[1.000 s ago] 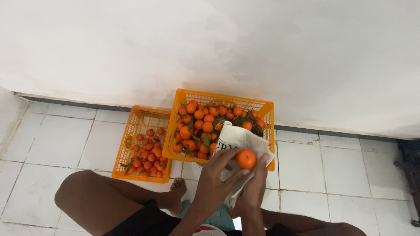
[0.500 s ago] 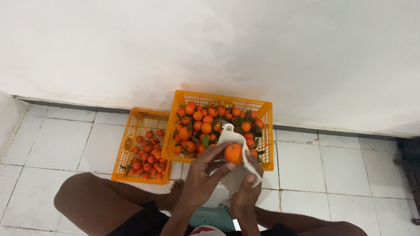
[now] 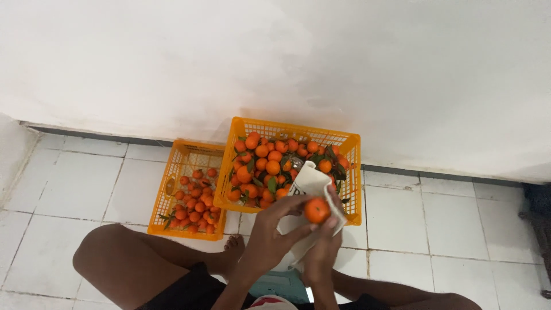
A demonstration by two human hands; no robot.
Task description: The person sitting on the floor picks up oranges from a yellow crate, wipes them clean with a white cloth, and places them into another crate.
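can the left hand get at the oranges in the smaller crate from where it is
Probably yes. The left hand is busy on the orange over the white cloth, but the smaller crate sits open-topped just left of it, with only the bent knee nearby.

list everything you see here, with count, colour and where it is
big crate: one, orange plastic, against the wall, centre
small crate: one, orange plastic, left of the big crate, touching it
oranges in big crate: many, orange with green leaves, heaped
oranges in small crate: many, smaller, orange, in its near half
held orange: one, orange, in front of the big crate
cloth: one, white, under and behind the held orange
floor: white tiles
wall: white
legs: two, bare, folded on the floor
left hand: one, fingers on the held orange
right hand: one, holding cloth and orange from below
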